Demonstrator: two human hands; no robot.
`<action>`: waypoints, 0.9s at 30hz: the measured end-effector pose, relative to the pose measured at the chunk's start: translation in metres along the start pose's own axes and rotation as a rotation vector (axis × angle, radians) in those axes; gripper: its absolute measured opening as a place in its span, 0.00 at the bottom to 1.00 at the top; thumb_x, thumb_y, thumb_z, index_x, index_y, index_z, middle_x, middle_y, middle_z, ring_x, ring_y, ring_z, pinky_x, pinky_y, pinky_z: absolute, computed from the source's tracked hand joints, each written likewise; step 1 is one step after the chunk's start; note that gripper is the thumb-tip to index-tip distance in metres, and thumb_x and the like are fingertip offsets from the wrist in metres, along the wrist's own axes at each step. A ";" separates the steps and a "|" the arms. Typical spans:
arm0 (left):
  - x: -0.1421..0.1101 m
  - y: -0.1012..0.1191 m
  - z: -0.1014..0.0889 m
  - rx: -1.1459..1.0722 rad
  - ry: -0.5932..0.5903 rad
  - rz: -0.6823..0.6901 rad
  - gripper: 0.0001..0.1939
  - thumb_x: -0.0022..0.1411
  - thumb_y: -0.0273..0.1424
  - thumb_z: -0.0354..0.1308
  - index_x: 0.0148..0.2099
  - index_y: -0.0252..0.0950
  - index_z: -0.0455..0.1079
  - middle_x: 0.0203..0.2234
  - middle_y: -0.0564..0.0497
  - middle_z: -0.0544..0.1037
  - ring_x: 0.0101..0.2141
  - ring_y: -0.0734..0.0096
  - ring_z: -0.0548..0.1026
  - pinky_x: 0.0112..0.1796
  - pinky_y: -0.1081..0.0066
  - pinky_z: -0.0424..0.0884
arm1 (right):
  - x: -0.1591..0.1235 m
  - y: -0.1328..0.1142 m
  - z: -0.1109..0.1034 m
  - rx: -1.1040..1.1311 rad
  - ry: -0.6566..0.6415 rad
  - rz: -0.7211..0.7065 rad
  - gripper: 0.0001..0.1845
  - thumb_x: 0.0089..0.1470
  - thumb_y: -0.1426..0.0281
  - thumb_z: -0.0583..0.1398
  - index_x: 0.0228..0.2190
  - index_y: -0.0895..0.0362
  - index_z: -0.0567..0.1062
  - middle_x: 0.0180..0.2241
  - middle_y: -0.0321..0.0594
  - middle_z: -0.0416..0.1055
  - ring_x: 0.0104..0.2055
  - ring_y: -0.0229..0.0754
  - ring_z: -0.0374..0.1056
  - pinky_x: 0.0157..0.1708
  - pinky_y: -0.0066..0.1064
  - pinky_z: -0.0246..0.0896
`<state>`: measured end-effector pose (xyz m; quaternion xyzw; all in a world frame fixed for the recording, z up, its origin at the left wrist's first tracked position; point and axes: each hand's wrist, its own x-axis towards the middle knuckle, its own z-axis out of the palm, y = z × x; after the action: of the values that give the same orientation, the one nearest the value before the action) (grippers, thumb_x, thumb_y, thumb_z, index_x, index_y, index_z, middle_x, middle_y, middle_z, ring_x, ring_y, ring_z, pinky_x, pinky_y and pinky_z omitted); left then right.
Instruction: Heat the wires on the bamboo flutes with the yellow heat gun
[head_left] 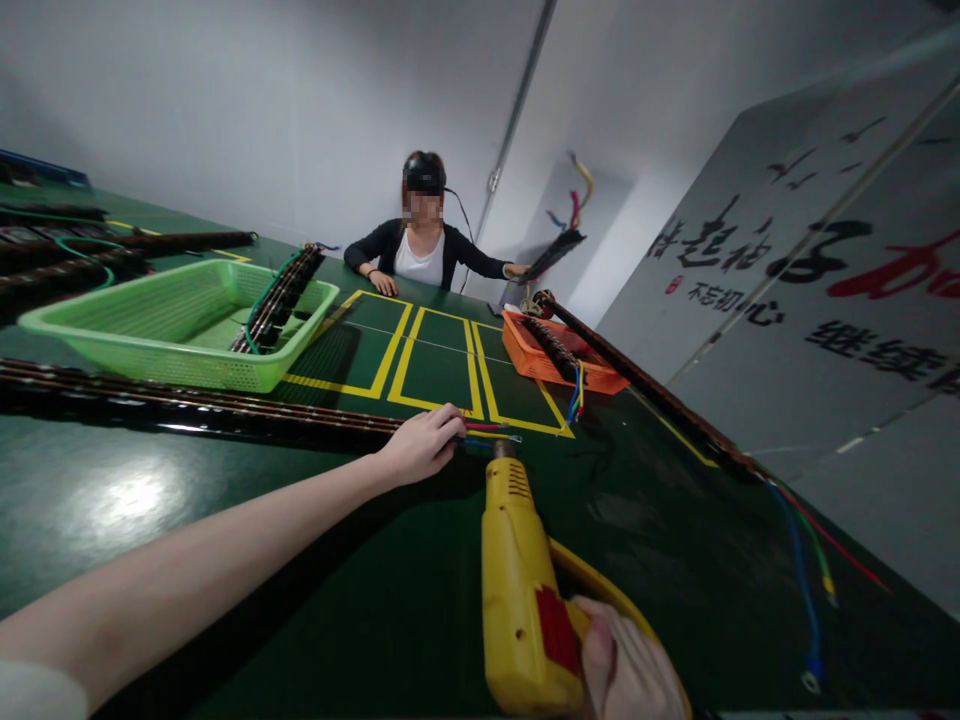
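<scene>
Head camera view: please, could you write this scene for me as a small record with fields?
Left hand: the left hand grips the end of a long dark harness
Right hand: the right hand holds a yellow heat gun by its handle
Nozzle: close to the wire ends; contact unclear
Containers: green basket, left; orange basket, right; each with a dark bundle in it
Across the table: a co-worker, one hand on a raised bundle
Heat gun power: cannot tell

Left grip (pixel 424 442) hides part of the cable bundle (pixel 187 412), whose other end the left edge crops
</scene>
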<state>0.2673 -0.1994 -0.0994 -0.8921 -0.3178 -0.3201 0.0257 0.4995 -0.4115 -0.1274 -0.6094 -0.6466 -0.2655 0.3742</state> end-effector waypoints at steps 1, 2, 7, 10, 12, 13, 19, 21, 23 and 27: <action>0.000 0.000 0.000 -0.003 -0.002 -0.002 0.11 0.59 0.24 0.48 0.45 0.37 0.61 0.44 0.47 0.66 0.44 0.65 0.69 0.44 0.66 0.70 | -0.001 -0.005 0.002 0.014 0.005 -0.011 0.23 0.65 0.66 0.44 0.32 0.59 0.75 0.30 0.43 0.75 0.33 0.41 0.69 0.38 0.34 0.56; 0.000 0.001 -0.001 -0.005 -0.005 -0.003 0.12 0.59 0.24 0.48 0.45 0.37 0.61 0.44 0.46 0.66 0.44 0.65 0.69 0.44 0.66 0.70 | -0.001 -0.010 0.003 0.026 0.009 -0.020 0.22 0.65 0.67 0.44 0.32 0.59 0.75 0.30 0.42 0.75 0.33 0.40 0.69 0.38 0.33 0.56; 0.001 0.000 -0.001 -0.011 -0.016 -0.014 0.12 0.58 0.24 0.49 0.45 0.37 0.62 0.45 0.47 0.66 0.44 0.65 0.69 0.43 0.66 0.70 | -0.002 -0.025 0.008 0.078 0.020 -0.076 0.19 0.64 0.69 0.45 0.33 0.59 0.73 0.29 0.41 0.74 0.32 0.39 0.68 0.37 0.32 0.55; 0.001 0.000 0.000 -0.008 -0.015 -0.027 0.12 0.57 0.23 0.49 0.45 0.37 0.62 0.45 0.47 0.66 0.43 0.65 0.69 0.44 0.66 0.70 | -0.002 -0.025 0.009 0.083 0.037 -0.102 0.18 0.64 0.69 0.46 0.33 0.59 0.73 0.29 0.40 0.75 0.32 0.38 0.68 0.37 0.32 0.55; 0.001 0.000 0.000 -0.006 -0.015 -0.030 0.13 0.57 0.23 0.49 0.45 0.37 0.62 0.45 0.47 0.66 0.43 0.66 0.69 0.43 0.67 0.70 | -0.001 -0.025 0.009 0.090 0.042 -0.098 0.18 0.64 0.69 0.46 0.33 0.59 0.73 0.29 0.40 0.75 0.32 0.38 0.69 0.37 0.32 0.56; 0.001 0.000 0.000 -0.006 -0.015 -0.029 0.13 0.58 0.23 0.49 0.45 0.37 0.62 0.46 0.47 0.66 0.43 0.66 0.69 0.43 0.67 0.70 | 0.000 -0.026 0.009 0.093 0.045 -0.093 0.18 0.64 0.69 0.46 0.33 0.59 0.73 0.29 0.41 0.75 0.32 0.39 0.69 0.37 0.32 0.56; 0.001 0.000 -0.002 -0.006 -0.025 -0.022 0.12 0.58 0.24 0.49 0.45 0.37 0.62 0.45 0.47 0.67 0.43 0.65 0.69 0.44 0.66 0.69 | 0.002 -0.026 0.007 0.112 0.026 -0.057 0.20 0.65 0.67 0.45 0.33 0.59 0.74 0.29 0.41 0.74 0.31 0.38 0.68 0.37 0.32 0.55; 0.001 0.001 -0.002 -0.004 -0.027 -0.027 0.12 0.58 0.24 0.49 0.46 0.37 0.61 0.45 0.47 0.66 0.43 0.65 0.69 0.43 0.66 0.70 | 0.001 -0.023 0.007 0.108 0.010 -0.042 0.21 0.65 0.66 0.45 0.33 0.59 0.74 0.30 0.42 0.74 0.32 0.39 0.68 0.38 0.32 0.55; 0.001 0.001 -0.002 -0.002 -0.027 -0.029 0.12 0.58 0.24 0.49 0.45 0.37 0.61 0.45 0.47 0.66 0.42 0.65 0.70 0.42 0.66 0.70 | 0.001 -0.018 0.006 0.088 -0.010 -0.019 0.23 0.65 0.65 0.44 0.32 0.59 0.75 0.30 0.42 0.74 0.32 0.39 0.68 0.39 0.32 0.55; 0.001 0.001 -0.002 -0.002 -0.020 -0.020 0.11 0.59 0.25 0.48 0.45 0.37 0.61 0.45 0.46 0.66 0.42 0.65 0.70 0.42 0.66 0.70 | 0.003 -0.002 0.001 0.008 -0.036 0.023 0.26 0.66 0.62 0.42 0.30 0.58 0.75 0.29 0.42 0.74 0.32 0.40 0.69 0.38 0.32 0.55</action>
<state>0.2679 -0.1999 -0.0971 -0.8920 -0.3267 -0.3118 0.0186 0.4970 -0.4087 -0.1250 -0.6198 -0.6472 -0.2479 0.3680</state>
